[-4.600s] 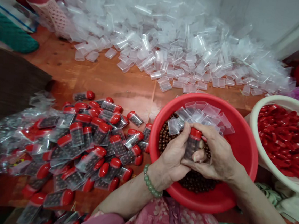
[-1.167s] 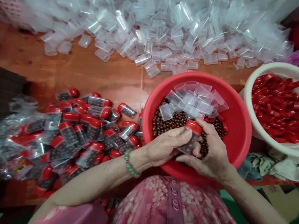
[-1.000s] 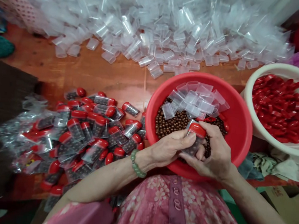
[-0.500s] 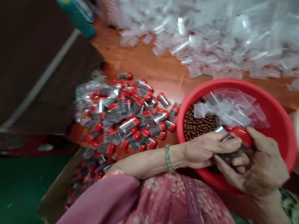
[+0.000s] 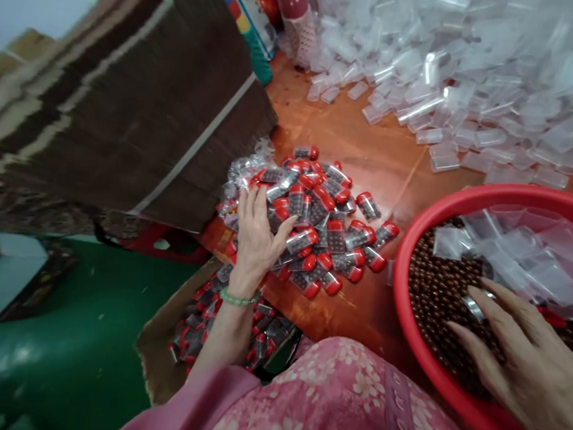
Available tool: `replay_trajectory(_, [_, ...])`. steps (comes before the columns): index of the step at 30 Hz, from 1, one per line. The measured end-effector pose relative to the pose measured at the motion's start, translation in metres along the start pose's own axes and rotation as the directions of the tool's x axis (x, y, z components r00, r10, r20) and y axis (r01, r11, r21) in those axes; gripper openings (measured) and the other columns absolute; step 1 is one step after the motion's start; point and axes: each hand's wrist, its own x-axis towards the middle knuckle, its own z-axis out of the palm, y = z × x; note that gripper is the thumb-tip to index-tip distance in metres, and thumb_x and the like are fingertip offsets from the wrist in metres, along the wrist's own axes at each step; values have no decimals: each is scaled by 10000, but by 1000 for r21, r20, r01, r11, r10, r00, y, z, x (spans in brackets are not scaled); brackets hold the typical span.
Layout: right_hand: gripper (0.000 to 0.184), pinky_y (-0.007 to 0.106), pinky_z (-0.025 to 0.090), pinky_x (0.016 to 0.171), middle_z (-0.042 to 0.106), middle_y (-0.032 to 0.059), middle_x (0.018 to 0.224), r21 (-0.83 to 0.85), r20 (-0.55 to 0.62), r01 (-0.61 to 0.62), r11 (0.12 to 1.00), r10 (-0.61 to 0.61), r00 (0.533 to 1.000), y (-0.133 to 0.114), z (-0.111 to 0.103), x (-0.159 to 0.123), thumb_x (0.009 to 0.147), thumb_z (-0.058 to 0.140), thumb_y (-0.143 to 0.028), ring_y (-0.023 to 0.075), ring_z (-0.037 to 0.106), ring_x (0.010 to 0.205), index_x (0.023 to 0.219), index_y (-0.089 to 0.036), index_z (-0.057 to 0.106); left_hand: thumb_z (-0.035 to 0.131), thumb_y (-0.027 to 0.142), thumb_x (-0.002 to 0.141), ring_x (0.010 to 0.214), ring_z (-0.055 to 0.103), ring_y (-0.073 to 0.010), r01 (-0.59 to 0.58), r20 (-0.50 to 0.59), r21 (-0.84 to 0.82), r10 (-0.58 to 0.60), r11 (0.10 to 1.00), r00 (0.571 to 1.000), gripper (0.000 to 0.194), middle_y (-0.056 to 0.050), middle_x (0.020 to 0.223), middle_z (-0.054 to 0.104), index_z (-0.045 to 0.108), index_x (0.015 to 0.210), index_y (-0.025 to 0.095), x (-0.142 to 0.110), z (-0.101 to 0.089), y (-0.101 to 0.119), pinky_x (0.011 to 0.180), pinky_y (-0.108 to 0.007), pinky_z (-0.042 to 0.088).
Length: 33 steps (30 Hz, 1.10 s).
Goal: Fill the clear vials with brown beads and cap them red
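My left hand lies with its fingers spread on a pile of small clear plastic containers with red caps, filled with dark balls. A green bead bracelet circles that wrist. Over the red basin on the right, my right hand reaches down with its fingers apart. Its fingertips are close to a small shiny silvery piece, whose kind I cannot make out. Brown round balls fill the near left part of the basin, and empty clear containers lie on top of them.
A heap of empty clear containers spreads across the back of the orange surface. Strapped flattened cardboard stands at the left. Below, an open cardboard box holds more red-capped containers. A patterned bottle stands behind.
My hands have parted. The left has swung to the pile of filled containers, and the red-capped container is out of my right hand, which is now lowered over the balls. The view has turned left.
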Motion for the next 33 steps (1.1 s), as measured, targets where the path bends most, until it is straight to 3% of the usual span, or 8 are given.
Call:
replay_trajectory(4, [687, 565, 576, 1023, 586, 87, 1469, 203, 120, 56, 977, -82, 989, -57, 28, 13, 921, 623, -372, 350, 628, 1268, 1566, -357, 386, 521, 638, 917, 1532, 312, -349, 38, -36, -4, -38, 999, 999, 686, -144, 1571, 445, 458, 1458, 221, 20, 1, -38, 1273, -592, 228])
replay_trajectory(7, [827, 541, 546, 1060, 493, 157, 1543, 379, 348, 33, 925, -175, 921, -94, 73, 22, 914, 649, -459, 328, 519, 1399, 1610, -265, 247, 471, 686, 922, 1524, 337, -320, 8, 55, -29, -7, 1000, 998, 699, -142, 1562, 465, 530, 1409, 188, 58, 9, -59, 1288, -556, 198])
replay_trajectory(11, [1242, 743, 319, 1126, 155, 286, 1665, 219, 227, -73, 973, 22, 974, -91, 141, 31, 711, 801, -635, 492, 191, 1533, 1636, -188, 104, 544, 697, 895, 1539, 303, -286, -95, 275, -121, 126, 988, 953, 738, -101, 1606, 426, 510, 1449, 212, 103, 38, -80, 1278, -536, 206])
replay_trajectory(15, [1414, 833, 184, 1086, 21, 315, 1671, 52, 207, 12, 999, -23, 978, -71, 182, 33, 624, 785, -756, 555, 93, 1524, 1637, -175, -11, 529, 734, 888, 1403, 442, -214, -195, 409, -107, 222, 975, 885, 794, -75, 1523, 526, 483, 1464, 190, 116, 63, -95, 1258, -466, 244])
replay_trajectory(20, [1347, 882, 99, 1035, -11, 293, 1679, -51, 246, 133, 990, -117, 962, -75, 199, 30, 652, 701, -826, 591, 114, 1499, 1641, -208, 27, 482, 614, 972, 1395, 444, -151, -308, 416, -123, 331, 943, 847, 631, -73, 1493, 555, 591, 1339, 112, 103, 53, -102, 1241, -379, 268])
replay_trajectory(24, [1283, 799, 202, 1088, -39, 269, 1686, -31, 213, 225, 974, -214, 953, -84, 208, 25, 685, 713, -785, 563, 123, 1511, 1642, -215, 76, 520, 571, 975, 1402, 484, -207, -322, 451, -142, 351, 936, 821, 532, -73, 1435, 611, 661, 1243, 133, 78, 24, -94, 1231, -460, 301])
replay_trajectory(28, [1180, 732, 277, 1100, 4, 253, 1691, -30, 243, 304, 952, -288, 926, -96, 218, 23, 758, 694, -724, 539, 140, 1514, 1637, -206, 100, 512, 574, 980, 1433, 462, -284, -316, 507, -84, 313, 945, 803, 542, -83, 1472, 584, 630, 1331, 178, 40, 5, -93, 1215, -556, 298])
replay_trajectory(33, [1123, 702, 307, 1109, 200, 256, 1642, 25, 261, 396, 918, -388, 884, -118, 232, 22, 773, 649, -763, 507, 217, 1489, 1621, -195, 179, 385, 545, 1037, 1444, 468, -240, -274, 431, -175, 324, 946, 842, 545, -95, 1554, 499, 557, 1413, 191, -12, -2, -114, 1179, -464, 382])
